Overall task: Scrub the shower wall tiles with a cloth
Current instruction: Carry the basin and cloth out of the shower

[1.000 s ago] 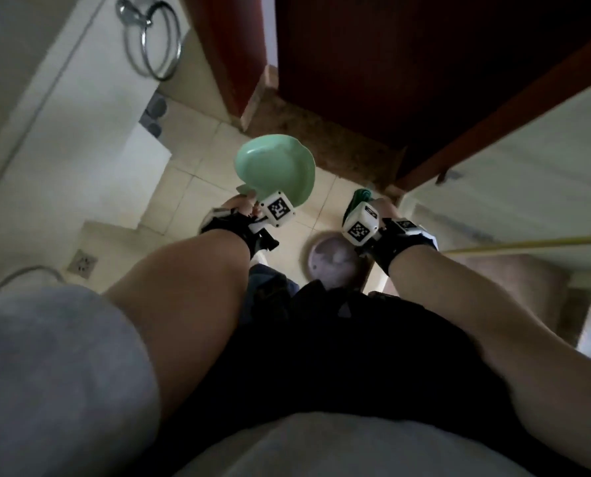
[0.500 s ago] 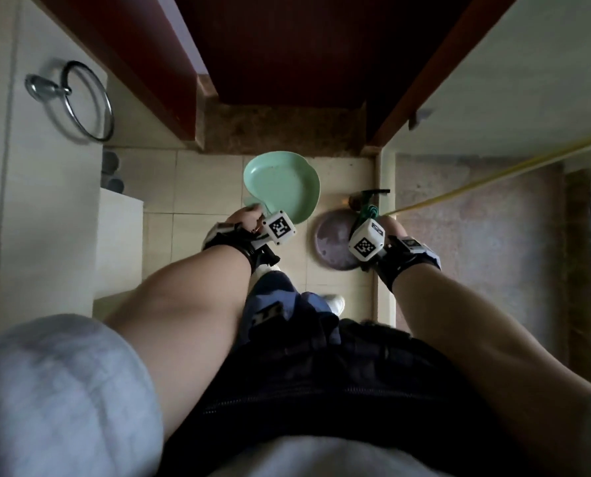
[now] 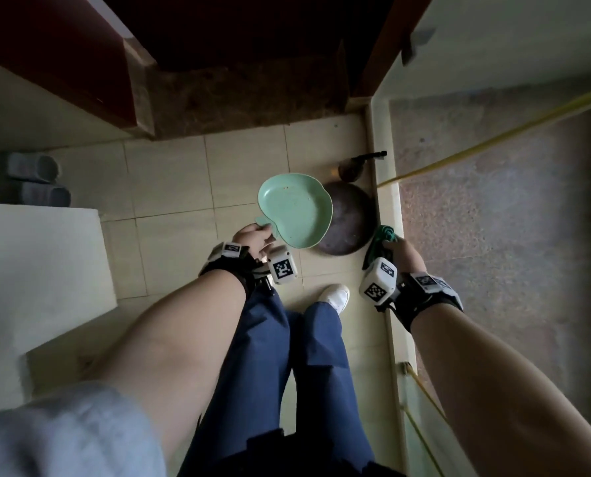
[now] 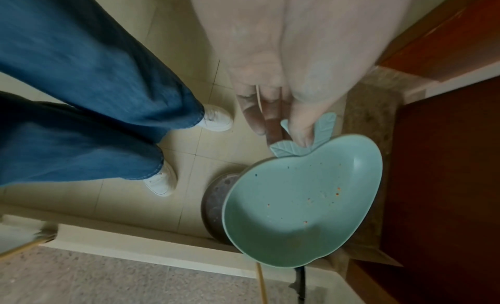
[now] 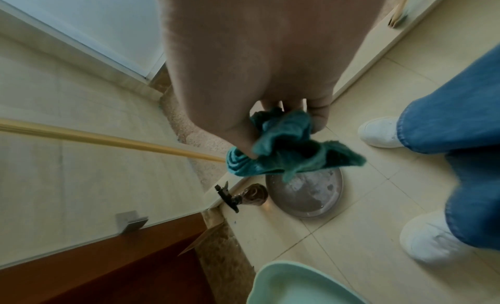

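My right hand point(image 3: 402, 247) grips a crumpled teal cloth point(image 5: 284, 152), which also shows as a dark green bunch point(image 3: 381, 237) beside the low shower kerb point(image 3: 388, 215). My left hand point(image 3: 256, 237) pinches the leaf-shaped handle of a mint-green apple-shaped dish point(image 3: 295, 210), thumb on top point(image 4: 303, 124), fingers beneath. The dish point(image 4: 300, 201) is empty apart from a few specks and hangs above the floor. The pale tiled shower wall point(image 5: 81, 159) lies beyond the kerb, with a yellow rod point(image 5: 108, 140) crossing it.
A round grey basin point(image 5: 305, 195) with a little water sits on the cream floor tiles under the dish, a dark spray bottle point(image 3: 354, 166) beside it. A red-brown door point(image 3: 218, 29) stands ahead, a white cabinet point(image 3: 36, 270) to the left. My white shoes point(image 3: 335, 297) are below.
The head view has tilted down towards the floor, so the basin, spray bottle and shoes now show. Both hands keep their hold on the dish and cloth and sit lower over the basin.
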